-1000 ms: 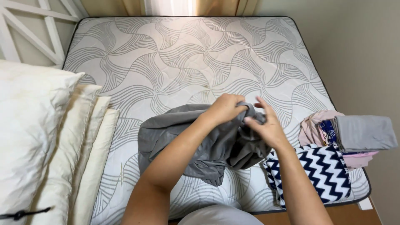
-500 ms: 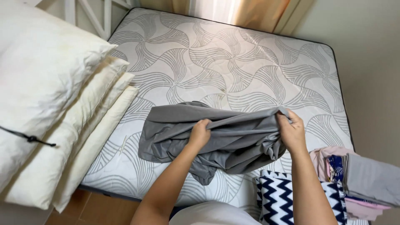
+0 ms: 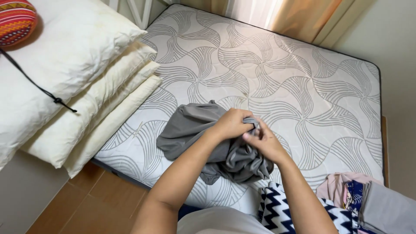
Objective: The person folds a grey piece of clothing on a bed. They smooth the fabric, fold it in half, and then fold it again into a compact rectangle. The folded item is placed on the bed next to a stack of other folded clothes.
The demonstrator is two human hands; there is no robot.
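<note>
A crumpled grey cloth (image 3: 195, 128) lies on the bare mattress (image 3: 277, 78), which has a grey swirl pattern. My left hand (image 3: 232, 123) grips a bunched edge of the cloth from above. Right beside it, my right hand (image 3: 264, 143) pinches the same edge, the two hands touching over the middle of the cloth. Most of the cloth spreads out to the left and hangs below my hands.
Several cream pillows (image 3: 73, 86) are stacked at the left, with a red patterned cushion (image 3: 15, 19) on top. A black-and-white zigzag fabric (image 3: 299, 212) and a pile of pink, blue and grey clothes (image 3: 368, 199) lie at the bottom right. Curtains (image 3: 294, 17) hang behind the bed.
My hands, spread apart along the cloth's edge half a second ago, have come back together over its middle. The view has swung left, showing more of the pillows.
</note>
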